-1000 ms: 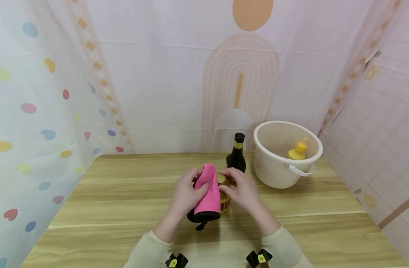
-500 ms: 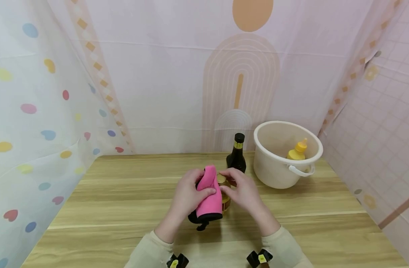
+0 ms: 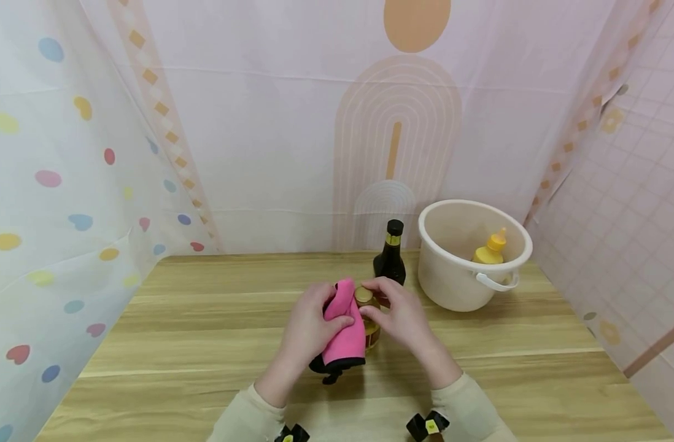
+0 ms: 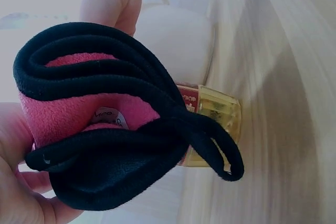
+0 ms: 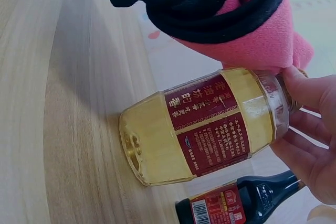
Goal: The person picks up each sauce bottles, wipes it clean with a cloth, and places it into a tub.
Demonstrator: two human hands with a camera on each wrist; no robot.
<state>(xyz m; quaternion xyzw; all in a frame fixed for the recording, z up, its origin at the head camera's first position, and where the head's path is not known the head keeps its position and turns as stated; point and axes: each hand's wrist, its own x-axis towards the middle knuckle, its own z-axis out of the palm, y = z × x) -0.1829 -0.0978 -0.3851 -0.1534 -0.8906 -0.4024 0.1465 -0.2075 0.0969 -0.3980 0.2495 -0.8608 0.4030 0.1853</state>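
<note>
Fingers [image 3: 378, 284] grip pink cloth [image 3: 346, 344], oil bottle [image 5: 207, 127]

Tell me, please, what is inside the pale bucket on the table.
A yellow bottle is inside the bucket, its upper part showing. The bucket's front wall covers the bottle's lower part and the bucket's bottom, so anything else down there cannot be seen.

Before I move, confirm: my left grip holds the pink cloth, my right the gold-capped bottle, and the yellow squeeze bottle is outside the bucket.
No: the yellow squeeze bottle is inside the bucket, not outside, as the head view shows. Your left grip holds the pink cloth, your right grip the gold-capped bottle.
</note>
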